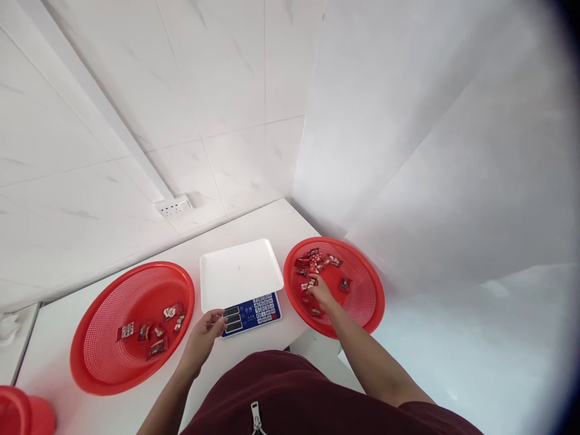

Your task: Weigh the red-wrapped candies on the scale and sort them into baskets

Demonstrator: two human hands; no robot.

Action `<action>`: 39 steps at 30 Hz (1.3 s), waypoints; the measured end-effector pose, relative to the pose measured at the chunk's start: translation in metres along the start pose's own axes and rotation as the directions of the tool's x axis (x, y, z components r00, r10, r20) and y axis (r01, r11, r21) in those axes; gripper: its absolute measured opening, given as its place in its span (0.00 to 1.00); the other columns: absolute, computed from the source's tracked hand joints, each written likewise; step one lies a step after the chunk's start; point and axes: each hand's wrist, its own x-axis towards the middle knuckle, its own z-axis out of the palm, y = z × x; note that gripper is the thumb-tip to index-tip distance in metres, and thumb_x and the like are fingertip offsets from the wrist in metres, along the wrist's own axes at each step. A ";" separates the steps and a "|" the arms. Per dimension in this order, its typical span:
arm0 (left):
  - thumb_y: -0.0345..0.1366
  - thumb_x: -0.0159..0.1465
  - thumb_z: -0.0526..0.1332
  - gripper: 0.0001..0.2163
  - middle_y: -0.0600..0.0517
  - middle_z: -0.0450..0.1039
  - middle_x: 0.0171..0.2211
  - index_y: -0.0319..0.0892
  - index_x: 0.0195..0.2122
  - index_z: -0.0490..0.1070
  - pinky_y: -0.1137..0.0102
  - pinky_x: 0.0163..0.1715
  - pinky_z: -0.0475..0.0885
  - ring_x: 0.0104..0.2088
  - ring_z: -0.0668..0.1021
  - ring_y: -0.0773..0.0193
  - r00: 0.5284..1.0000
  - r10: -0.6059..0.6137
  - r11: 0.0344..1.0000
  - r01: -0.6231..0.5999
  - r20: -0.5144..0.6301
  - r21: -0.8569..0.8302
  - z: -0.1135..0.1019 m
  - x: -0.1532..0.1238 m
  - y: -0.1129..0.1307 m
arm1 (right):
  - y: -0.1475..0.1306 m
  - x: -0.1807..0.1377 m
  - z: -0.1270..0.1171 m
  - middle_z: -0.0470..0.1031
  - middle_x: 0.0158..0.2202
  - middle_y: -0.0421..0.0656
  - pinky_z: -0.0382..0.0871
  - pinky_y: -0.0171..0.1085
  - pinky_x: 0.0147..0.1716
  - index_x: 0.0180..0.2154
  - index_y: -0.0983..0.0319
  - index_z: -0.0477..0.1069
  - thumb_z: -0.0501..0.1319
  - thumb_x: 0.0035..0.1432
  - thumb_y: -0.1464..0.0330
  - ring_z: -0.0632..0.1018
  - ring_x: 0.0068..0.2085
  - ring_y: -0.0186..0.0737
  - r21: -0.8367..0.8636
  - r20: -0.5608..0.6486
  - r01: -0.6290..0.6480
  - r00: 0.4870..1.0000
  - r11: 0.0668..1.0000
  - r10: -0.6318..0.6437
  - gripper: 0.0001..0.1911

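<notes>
A white-topped scale [240, 275] with a blue keypad [254, 312] stands on the white table between two red mesh baskets. My right hand [321, 293] reaches into the right basket [369, 284] and its fingers close on a small red packet [312, 282] among several others. My left hand [203, 338] rests beside the scale's front left corner, fingers loosely curled, holding nothing that I can see. The left basket [99, 338] holds several red packets [156, 331].
A white wall socket [173, 206] sits on the tiled wall behind the scale. Part of another red container [22, 414] shows at the bottom left. White sheeting hangs at the right. The table's front edge runs near my torso.
</notes>
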 end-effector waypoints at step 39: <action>0.48 0.53 0.62 0.18 0.55 0.69 0.26 0.41 0.40 0.70 0.73 0.28 0.64 0.24 0.69 0.71 0.969 -0.034 0.997 0.051 0.246 -0.065 0.023 -0.003 -0.020 | -0.075 -0.085 0.094 0.73 0.27 0.40 0.68 0.34 0.30 0.31 0.62 0.71 0.62 0.49 0.56 0.73 0.28 0.34 0.088 0.817 0.140 0.556 0.986 -0.152 0.16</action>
